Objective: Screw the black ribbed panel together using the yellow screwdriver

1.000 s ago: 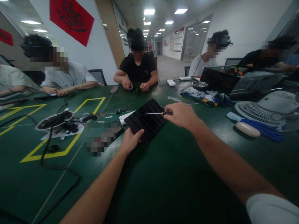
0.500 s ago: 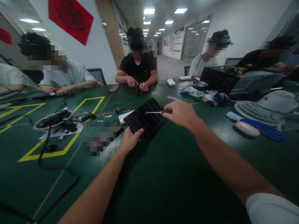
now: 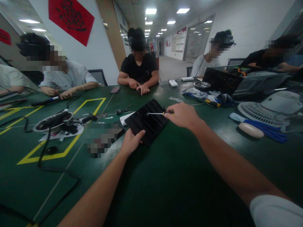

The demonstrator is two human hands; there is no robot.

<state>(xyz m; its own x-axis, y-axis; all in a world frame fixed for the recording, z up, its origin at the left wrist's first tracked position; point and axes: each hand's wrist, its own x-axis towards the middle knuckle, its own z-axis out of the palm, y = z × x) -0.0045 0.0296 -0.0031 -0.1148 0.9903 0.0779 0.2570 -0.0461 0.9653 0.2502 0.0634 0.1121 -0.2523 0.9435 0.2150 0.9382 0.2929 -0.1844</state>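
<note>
My left hand (image 3: 133, 140) grips the near left edge of a flat black ribbed panel (image 3: 151, 130), its thumb on top. The panel is tilted above the green table (image 3: 180, 189). In my right hand (image 3: 182, 116) is a screwdriver (image 3: 156, 113) with a black and yellow handle, its fingers wrapped round the handle. The shaft points left across the panel, and its tip is at a small round fitting or screw near the panel's middle; which of these it is I cannot tell. Behind the panel, a white object (image 3: 127, 118) is partly hidden.
A phone-like object (image 3: 118, 134), a dish of black parts (image 3: 54, 121) and loose cables lie to the left. On the right are a fan head (image 3: 279, 105), blue gloves (image 3: 267, 129) and a pale oval object (image 3: 251, 130). Several people sit around the table.
My hands, the panel and the screwdriver have hardly moved. Across the table, a person's hands have shifted over a small dark object, and the person at left has moved a hand.
</note>
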